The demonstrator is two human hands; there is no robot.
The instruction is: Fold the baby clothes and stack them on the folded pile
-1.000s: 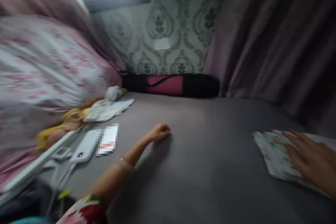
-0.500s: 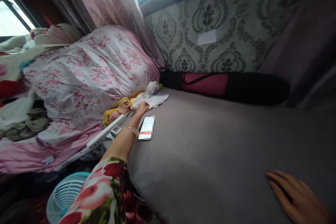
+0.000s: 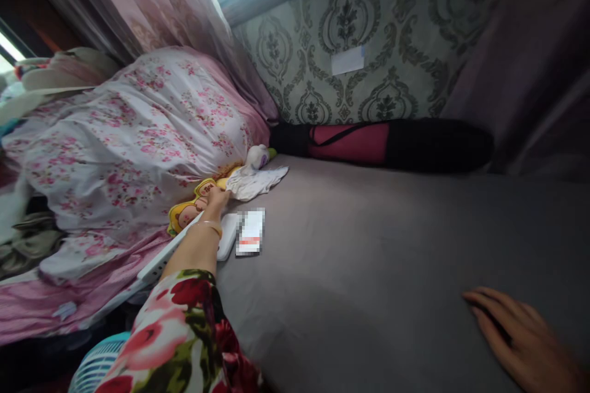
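My left hand is closed at the near left corner of a white patterned cloth, its fingers seeming to pinch the edge. The cloth lies rumpled on the grey bed sheet. Just behind it are a white plush toy and yellow cushions with cartoon figures. Nearer to me lies a phone with its screen lit, next to a flat white object partly covered by my forearm. At the lower right, my right hand rests on the sheet, fingers stretched out, holding nothing.
A long black and maroon bag lies along the patterned wall. Floral bedding is heaped on the left. A white power strip runs along the bed's left edge, and a blue fan stands below it.
My left hand has moved left across the cloth to its near left corner. The view has shifted slightly to the right. My right hand stays on the sheet.
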